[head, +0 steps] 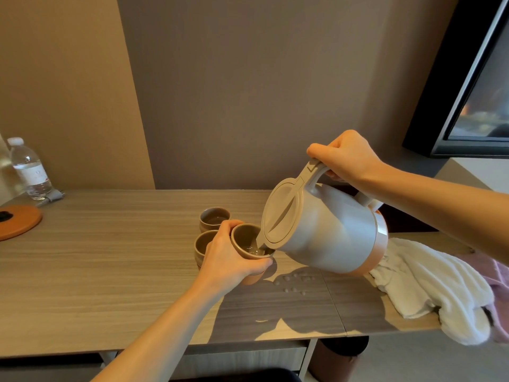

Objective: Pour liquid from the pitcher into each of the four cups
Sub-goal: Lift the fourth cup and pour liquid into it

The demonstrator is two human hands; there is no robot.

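My right hand point(348, 157) grips the handle of a grey pitcher point(327, 230) with a copper base band, tilted so its spout dips into a brown cup point(243, 238). My left hand point(231, 257) holds that cup, tilted and lifted off the table, with liquid inside. Behind it a second brown cup point(214, 217) stands on the table with liquid in it. A third cup point(203, 242) sits left of the held one, partly hidden by my left hand; it looks stacked on another cup.
A puddle and droplets point(294, 282) wet the wooden table point(110, 271) below the pitcher. A white towel point(429, 285) lies at the right edge. A water bottle point(29, 169) and an orange round base point(16, 221) are far left. A dark-framed screen point(468, 92) hangs upper right.
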